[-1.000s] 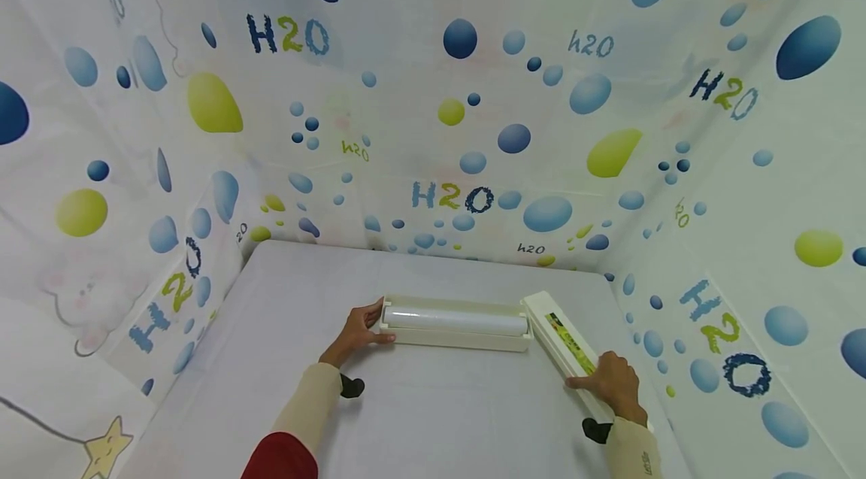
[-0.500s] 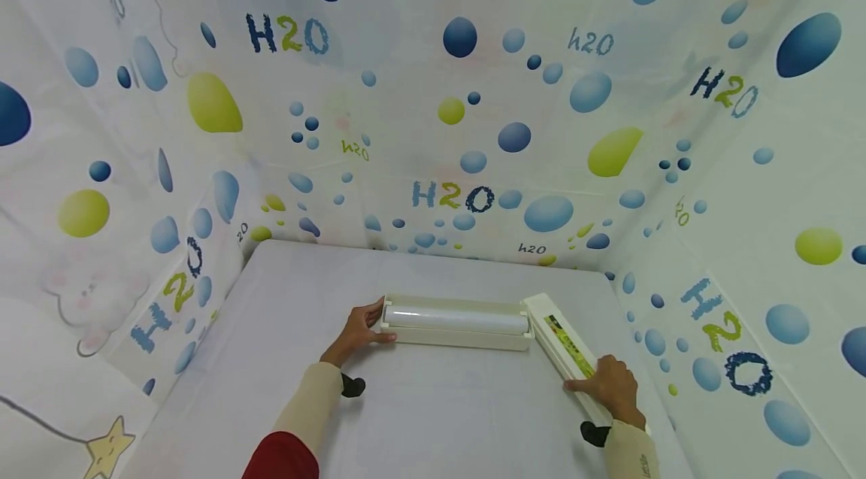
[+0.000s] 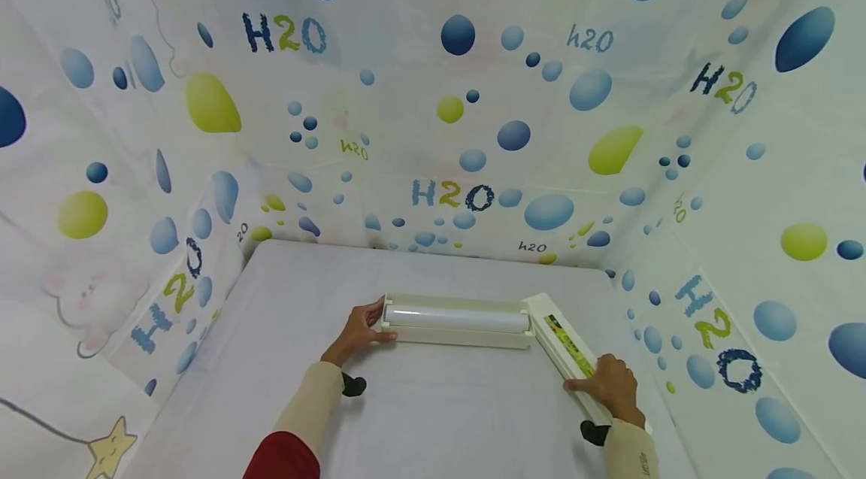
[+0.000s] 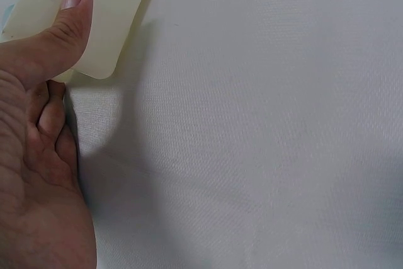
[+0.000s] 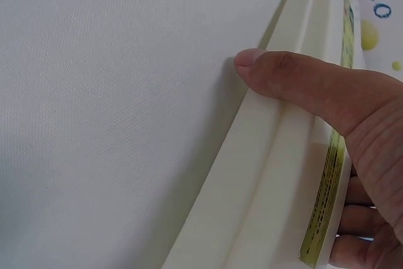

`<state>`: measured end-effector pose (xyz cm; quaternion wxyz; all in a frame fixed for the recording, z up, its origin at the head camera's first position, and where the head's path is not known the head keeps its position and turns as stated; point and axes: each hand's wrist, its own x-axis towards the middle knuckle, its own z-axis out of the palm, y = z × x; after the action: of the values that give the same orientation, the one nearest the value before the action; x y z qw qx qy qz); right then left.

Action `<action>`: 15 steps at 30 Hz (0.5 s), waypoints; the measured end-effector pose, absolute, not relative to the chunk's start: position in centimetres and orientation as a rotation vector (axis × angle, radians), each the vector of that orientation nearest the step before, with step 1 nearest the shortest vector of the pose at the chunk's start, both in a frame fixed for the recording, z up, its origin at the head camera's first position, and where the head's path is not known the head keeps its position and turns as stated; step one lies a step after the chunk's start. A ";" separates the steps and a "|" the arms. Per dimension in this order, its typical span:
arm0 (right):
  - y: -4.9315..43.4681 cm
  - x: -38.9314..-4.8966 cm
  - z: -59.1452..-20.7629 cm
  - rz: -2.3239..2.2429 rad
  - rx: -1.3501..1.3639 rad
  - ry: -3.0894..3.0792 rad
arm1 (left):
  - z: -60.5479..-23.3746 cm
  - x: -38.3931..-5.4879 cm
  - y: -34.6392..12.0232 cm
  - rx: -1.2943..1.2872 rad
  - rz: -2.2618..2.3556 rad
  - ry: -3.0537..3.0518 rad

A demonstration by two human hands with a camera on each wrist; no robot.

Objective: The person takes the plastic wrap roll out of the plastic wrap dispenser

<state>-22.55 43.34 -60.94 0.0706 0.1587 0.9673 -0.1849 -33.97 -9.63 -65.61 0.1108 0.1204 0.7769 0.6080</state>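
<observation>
A long cream plastic box, its top uncovered, lies on the table with a roll of cling film inside. My left hand grips its left end, and the left wrist view has that thumb flat on the box's cream plastic. To the right, the box's long cream lid slants toward me, bearing a yellow-green label. Its far end meets the box's right end. My right hand holds the near part, thumb across one side and fingers round the other, as the right wrist view shows.
A white cloth covers the table. White curtains printed with blue and green drops and "H2O" lettering stand at the back and both sides. The right curtain comes close to the lid and my right hand.
</observation>
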 end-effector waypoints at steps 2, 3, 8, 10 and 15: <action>43.4 -22.5 -61.0 -0.556 0.470 2.914 | -65.6 -34.0 -9.6 0.351 1.788 2.286; 43.4 -22.5 -61.0 -0.556 0.467 2.915 | -65.6 -34.0 -9.6 0.353 1.784 2.290; 43.2 -22.7 -61.3 -0.560 0.448 2.939 | -65.5 -33.9 -9.9 0.346 1.776 2.300; 43.2 -22.8 -61.4 -0.565 0.447 2.946 | -65.5 -33.9 -9.9 0.329 1.777 2.298; 43.4 -22.5 -61.5 -0.563 0.464 2.952 | -65.3 -34.0 -9.4 0.302 1.755 2.301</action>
<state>-22.54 43.37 -61.54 0.0503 0.1523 0.9696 -0.1849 -33.96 -9.41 -65.32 0.1156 0.1030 0.7855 0.5992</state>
